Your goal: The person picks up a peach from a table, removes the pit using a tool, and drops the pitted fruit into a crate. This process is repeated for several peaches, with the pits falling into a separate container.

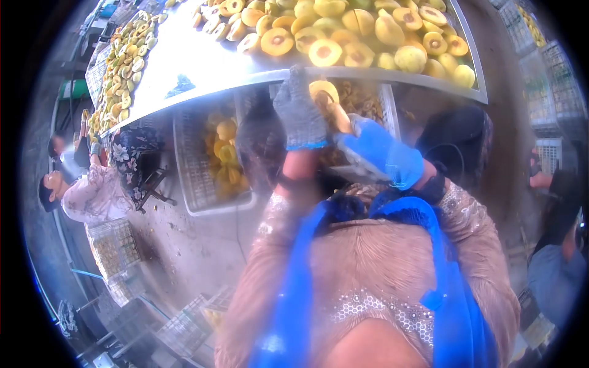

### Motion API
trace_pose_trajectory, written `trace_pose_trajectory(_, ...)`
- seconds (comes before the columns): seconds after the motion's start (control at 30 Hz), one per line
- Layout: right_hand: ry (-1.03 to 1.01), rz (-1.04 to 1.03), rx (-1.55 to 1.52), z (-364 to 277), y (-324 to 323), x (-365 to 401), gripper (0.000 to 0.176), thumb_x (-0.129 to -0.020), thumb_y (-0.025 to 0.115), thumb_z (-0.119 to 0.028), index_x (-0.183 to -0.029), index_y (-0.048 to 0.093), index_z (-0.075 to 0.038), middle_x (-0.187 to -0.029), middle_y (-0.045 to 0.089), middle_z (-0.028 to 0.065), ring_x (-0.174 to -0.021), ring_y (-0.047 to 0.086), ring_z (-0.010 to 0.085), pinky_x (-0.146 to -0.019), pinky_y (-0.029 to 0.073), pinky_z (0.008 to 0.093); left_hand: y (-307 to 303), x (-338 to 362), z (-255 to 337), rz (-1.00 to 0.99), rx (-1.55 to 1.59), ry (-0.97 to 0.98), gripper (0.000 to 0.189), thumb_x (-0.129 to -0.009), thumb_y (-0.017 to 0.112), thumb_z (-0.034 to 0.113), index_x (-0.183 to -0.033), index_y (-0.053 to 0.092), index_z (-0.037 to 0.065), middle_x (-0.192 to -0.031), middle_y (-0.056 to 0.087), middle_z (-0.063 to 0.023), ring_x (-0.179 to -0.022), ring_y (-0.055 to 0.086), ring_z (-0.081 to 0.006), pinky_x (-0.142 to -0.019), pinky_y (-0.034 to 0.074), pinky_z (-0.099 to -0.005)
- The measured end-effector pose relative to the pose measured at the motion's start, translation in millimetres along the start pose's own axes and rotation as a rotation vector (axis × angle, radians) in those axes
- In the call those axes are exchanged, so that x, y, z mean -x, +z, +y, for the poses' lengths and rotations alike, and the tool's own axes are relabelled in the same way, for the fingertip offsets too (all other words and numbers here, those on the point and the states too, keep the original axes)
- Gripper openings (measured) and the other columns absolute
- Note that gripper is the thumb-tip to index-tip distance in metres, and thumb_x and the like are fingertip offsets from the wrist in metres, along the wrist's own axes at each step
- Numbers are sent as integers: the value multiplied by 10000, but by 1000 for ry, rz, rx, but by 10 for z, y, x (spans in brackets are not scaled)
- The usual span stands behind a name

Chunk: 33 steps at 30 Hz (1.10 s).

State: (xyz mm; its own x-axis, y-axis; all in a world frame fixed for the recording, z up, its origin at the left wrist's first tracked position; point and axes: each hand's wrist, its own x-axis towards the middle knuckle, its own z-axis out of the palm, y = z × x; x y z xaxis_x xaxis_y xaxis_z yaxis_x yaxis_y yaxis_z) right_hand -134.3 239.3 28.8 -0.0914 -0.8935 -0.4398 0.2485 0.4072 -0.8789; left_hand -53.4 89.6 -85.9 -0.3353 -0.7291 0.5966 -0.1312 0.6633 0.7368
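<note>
My left hand (300, 113), in a grey glove with a blue cuff, is closed on a halved yellow peach (324, 92) just below the table's front edge. The cut face of the peach shows. Against it, an orange-yellow piece of peach (339, 118) lies between my two hands. My right hand (383, 150), in a blue and grey glove, is closed beside that piece. Its fingertips are blurred, and what they grip, if anything, cannot be made out. Many peach halves (325, 53), several with the stone still inside, are heaped on the metal table (215, 80) before me.
Under the table edge stand a white crate (184, 159) with yellow peaches and another crate (388, 110) with brownish pieces. More halves (126, 67) lie at the table's left end, where a seated person (98, 190) works. Stacked crates (546, 86) line the right side.
</note>
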Motion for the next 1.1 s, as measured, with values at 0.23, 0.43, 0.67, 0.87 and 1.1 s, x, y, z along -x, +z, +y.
trace_pose_trajectory(0.23, -459, -239, 359, 435, -293, -45, 186, -931, 477, -200, -1026, 510, -43, -688, 515, -16, -581, 491, 75, -490, 389, 230, -165, -182, 491, -359, 396, -391, 326, -890, 523, 293, -927, 612, -19, -785, 641, -84, -684, 607, -154, -609, 500, -257)
trace_pose_trajectory(0.43, 21, -172, -216, 171, -177, 100, 125, -915, 511, -180, -838, 447, -105, -524, 371, -75, -390, 357, 35, -346, 249, 183, -170, -101, 681, -299, 745, -522, 235, -815, 573, 76, -1041, 555, 16, -868, 626, -100, -816, 597, -183, -667, 505, -303)
trace_pose_trajectory(0.67, 158, -307, -368, 276, -157, 102, 184, -915, 522, -205, -782, 444, -104, -523, 370, -57, -385, 336, 37, -345, 246, 192, -204, -10, 821, -169, 1006, -798, 353, -915, 507, 335, -886, 591, -6, -844, 619, -120, -780, 600, -204, -658, 504, -309)
trace_pose_trajectory(0.87, 284, -435, -453, 404, -226, 77, 232, -910, 528, -241, -751, 443, -96, -526, 390, -46, -395, 346, 39, -351, 254, 199, -4, 9, 651, -181, 1299, -920, 367, -901, 513, 382, -837, 589, 29, -818, 612, -115, -751, 598, -225, -614, 512, -324)
trace_pose_trajectory(1.1, -138, -451, -139, 661, -324, -55, 233, -900, 547, -277, -800, 458, -86, -542, 417, -35, -408, 373, 45, -355, 266, 198, -440, -424, 616, 362, 1278, -1011, 366, -860, 545, 422, -900, 566, 58, -828, 599, -117, -727, 577, -258, -622, 518, -381)
